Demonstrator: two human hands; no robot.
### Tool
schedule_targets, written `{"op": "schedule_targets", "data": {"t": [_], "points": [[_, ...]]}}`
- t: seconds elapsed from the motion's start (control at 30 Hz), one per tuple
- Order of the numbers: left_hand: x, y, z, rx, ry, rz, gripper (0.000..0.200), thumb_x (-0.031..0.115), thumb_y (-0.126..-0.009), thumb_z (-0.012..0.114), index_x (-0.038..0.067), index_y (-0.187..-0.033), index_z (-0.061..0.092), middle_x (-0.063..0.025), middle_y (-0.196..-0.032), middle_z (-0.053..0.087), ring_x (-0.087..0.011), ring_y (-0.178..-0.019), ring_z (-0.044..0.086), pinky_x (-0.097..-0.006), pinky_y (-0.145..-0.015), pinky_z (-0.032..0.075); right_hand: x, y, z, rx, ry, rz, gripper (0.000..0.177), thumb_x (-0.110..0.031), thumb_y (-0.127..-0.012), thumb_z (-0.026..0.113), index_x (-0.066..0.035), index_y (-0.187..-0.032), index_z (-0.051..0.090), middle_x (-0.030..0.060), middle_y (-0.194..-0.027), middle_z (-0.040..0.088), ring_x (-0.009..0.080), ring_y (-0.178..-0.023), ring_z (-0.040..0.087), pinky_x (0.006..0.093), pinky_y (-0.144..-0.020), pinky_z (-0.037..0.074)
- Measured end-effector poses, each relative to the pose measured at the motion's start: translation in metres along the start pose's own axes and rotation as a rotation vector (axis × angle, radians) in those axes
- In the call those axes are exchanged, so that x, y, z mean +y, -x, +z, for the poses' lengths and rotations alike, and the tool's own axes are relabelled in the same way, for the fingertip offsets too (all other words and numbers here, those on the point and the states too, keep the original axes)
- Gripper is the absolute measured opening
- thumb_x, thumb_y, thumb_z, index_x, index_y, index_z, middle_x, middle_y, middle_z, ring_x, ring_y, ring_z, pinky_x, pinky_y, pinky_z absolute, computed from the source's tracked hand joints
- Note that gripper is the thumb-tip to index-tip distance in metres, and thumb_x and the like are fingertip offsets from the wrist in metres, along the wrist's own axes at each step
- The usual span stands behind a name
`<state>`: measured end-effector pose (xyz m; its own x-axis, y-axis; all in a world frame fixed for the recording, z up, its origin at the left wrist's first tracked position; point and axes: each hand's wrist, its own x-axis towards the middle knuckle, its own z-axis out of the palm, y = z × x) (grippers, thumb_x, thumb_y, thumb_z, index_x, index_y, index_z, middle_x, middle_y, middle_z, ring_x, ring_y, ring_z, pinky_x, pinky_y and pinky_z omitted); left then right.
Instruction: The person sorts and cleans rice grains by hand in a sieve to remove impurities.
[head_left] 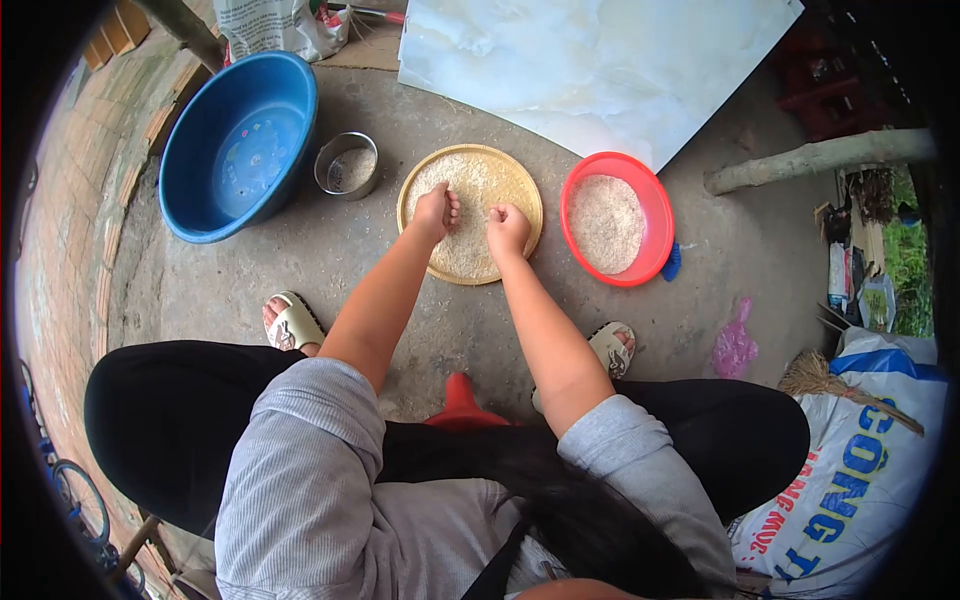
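Observation:
Both my hands are over a round woven tray (pixel 407 225) spread with pale grains that look like rice (pixel 468 262). My left hand (pixel 436 211) is at the tray's left side with its fingers curled closed. Toward the right side, my right hand (pixel 509 230) is closed too, thumb and fingers drawn together. Whatever lies inside either hand is too small or hidden to name. A red plastic basin (pixel 660 235) holding more pale grains (pixel 607 224) stands just right of the tray. To its left is a round metal container (pixel 324 181) with some grains inside.
A large blue basin (pixel 240 150) leans at the upper left. A marble-patterned sheet (pixel 580 60) lies beyond the tray. Pink plastic (pixel 736 342) is on the concrete floor, with a straw broom (pixel 815 375) and printed sack (pixel 850 480) at the right. A wooden pole (pixel 820 160) juts in.

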<state>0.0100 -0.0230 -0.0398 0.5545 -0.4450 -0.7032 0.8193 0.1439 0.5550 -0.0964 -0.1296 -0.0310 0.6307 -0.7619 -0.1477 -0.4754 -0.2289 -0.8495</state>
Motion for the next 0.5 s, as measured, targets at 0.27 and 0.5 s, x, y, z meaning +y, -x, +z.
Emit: {"op": "schedule_targets", "data": {"t": [0.27,0.5], "points": [[-0.011,0.028,0.052,-0.112,0.413,-0.098,0.031,0.033,-0.096,0.041,0.008,-0.087,0.056,-0.0055,-0.069,0.059,-0.0152,-0.055,0.054,-0.0279,-0.052,0.047,-0.071,0.013,-0.014,0.073,0.049,-0.605,0.026,0.001,-0.079,0.055,-0.006,-0.101,0.066,0.0108,-0.107,0.060,0.0308,-0.101,0.053,0.0395,-0.090,0.042],[-0.002,0.017,0.007,0.046,0.244,0.001,0.035,0.034,-0.094,0.048,0.015,-0.067,0.039,0.0027,-0.051,0.031,-0.0105,-0.040,0.025,-0.0252,-0.037,0.021,0.018,-0.018,-0.031,-0.029,0.493,-0.577,0.046,-0.005,-0.082,0.056,-0.004,-0.127,0.048,0.0155,-0.133,0.043,0.0338,-0.121,0.039,0.0404,-0.104,0.032]]}}
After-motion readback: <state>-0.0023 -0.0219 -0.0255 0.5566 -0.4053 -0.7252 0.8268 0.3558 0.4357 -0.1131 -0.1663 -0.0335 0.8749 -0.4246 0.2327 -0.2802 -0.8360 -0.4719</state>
